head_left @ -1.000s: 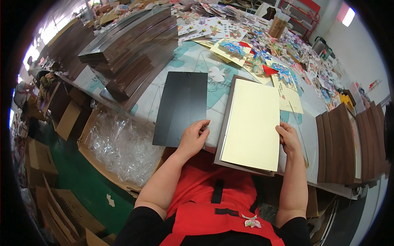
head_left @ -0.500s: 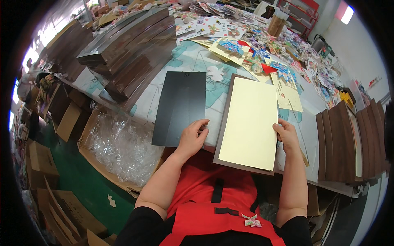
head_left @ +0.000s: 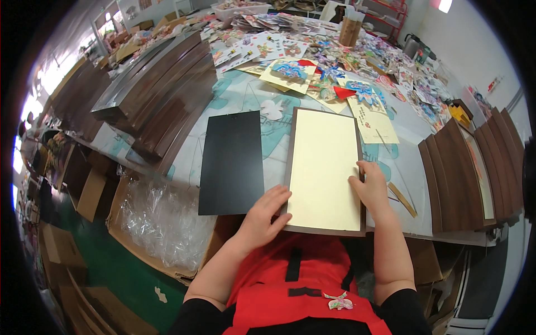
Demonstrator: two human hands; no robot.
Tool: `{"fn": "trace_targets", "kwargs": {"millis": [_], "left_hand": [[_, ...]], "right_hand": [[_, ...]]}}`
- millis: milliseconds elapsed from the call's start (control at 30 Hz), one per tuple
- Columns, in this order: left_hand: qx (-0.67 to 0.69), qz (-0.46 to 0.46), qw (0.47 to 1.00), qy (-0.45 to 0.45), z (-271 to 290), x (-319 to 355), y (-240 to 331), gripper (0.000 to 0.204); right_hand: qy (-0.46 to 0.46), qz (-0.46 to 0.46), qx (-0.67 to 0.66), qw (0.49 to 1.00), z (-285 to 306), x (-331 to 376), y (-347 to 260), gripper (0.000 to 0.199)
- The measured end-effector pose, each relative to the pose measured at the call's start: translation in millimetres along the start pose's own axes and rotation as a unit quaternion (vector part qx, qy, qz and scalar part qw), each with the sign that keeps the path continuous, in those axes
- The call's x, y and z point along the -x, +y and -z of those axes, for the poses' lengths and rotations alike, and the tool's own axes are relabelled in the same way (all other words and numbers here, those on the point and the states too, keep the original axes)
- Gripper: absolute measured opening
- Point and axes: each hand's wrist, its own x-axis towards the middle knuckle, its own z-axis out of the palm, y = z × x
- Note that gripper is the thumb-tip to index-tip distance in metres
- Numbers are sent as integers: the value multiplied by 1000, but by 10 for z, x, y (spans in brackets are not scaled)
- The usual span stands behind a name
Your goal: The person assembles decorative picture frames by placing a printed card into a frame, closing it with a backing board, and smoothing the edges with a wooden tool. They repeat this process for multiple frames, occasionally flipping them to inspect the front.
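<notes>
A shallow brown picture frame (head_left: 326,230) with a pale cream sheet (head_left: 325,173) on it lies in front of me at the near edge of the table. My left hand (head_left: 263,219) is open at its lower left side, fingertips on the left edge and thumb near the lower corner. On the opposite side rests my right hand (head_left: 372,187), also open, its thumb over the sheet and its forefinger along the right edge. To the left of the frame, beside my left hand, lies a plain black rectangular board (head_left: 231,164).
Stacks of dark brown frames stand at the left (head_left: 153,103) and right (head_left: 452,184) of the table. Colourful paper cutouts (head_left: 321,50) and cream cards (head_left: 371,123) cover its far part. A wooden strip (head_left: 402,199) lies on the right. Below left, a carton holds clear plastic wrap (head_left: 164,223).
My left hand has moved from the black board to the left side of the frame, fingers spreading. My right hand's thumb reaches further over the sheet. The frame sits straighter, and the view has shifted.
</notes>
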Motion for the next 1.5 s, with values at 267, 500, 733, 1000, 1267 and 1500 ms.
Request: {"fn": "trace_targets", "kwargs": {"millis": [267,500,733,1000,1267,1500], "left_hand": [[-54,-35,996,-57,-148,0,15,49],[-75,-41,994,-69,-204,10,8,52],[-74,-24,994,-79,-198,31,17,55],[-221,96,958,155,463,283,-219,54],[170,398,861,269,894,1056,-908,56],[440,332,767,329,797,777,-702,25]], "right_hand": [[-43,90,73,992,-214,-393,74,52],[-97,85,198,972,-504,-1169,34,55],[-236,24,165,957,-461,-1206,-249,54],[-114,115,-9,987,-193,-472,163,53],[-100,58,7,993,236,572,-92,40],[63,39,-92,993,167,790,26,28]]}}
